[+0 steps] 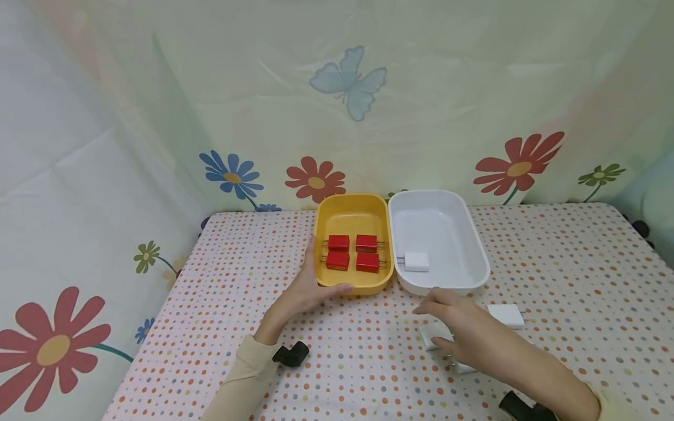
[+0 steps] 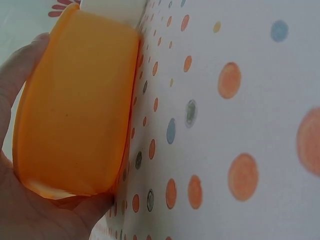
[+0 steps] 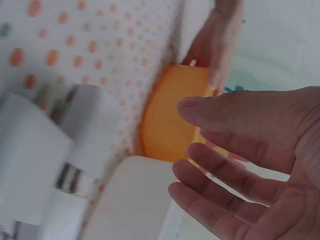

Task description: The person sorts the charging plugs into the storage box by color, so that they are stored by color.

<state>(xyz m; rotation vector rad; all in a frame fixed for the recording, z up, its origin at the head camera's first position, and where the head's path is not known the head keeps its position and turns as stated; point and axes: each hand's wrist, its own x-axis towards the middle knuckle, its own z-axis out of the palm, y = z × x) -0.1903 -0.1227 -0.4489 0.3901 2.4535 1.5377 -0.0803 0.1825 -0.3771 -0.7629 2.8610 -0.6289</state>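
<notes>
My left hand [image 1: 305, 287] holds the near left corner of a yellow tray [image 1: 354, 206], thumb along its front wall and fingers along its left side. In the left wrist view, the tray's orange-looking wall [image 2: 75, 105] fills the space between thumb and fingers. Several red charger plugs [image 1: 338, 261] with metal prongs lie in that tray in two columns. My right hand [image 1: 463, 327], its fingers [image 3: 225, 170] apart and loosely bent with nothing between them, hovers over white charger plugs [image 1: 434, 334] on the table. Part of these plugs is hidden beneath it.
A white tray [image 1: 437, 213] stands against the yellow one on its right, with one white charger plug [image 1: 416, 261] inside. Another white plug [image 1: 505, 316] lies right of my right hand. A dotted cloth [image 1: 568, 280] covers the table; a flowered curtain [image 1: 421, 117] hangs behind it.
</notes>
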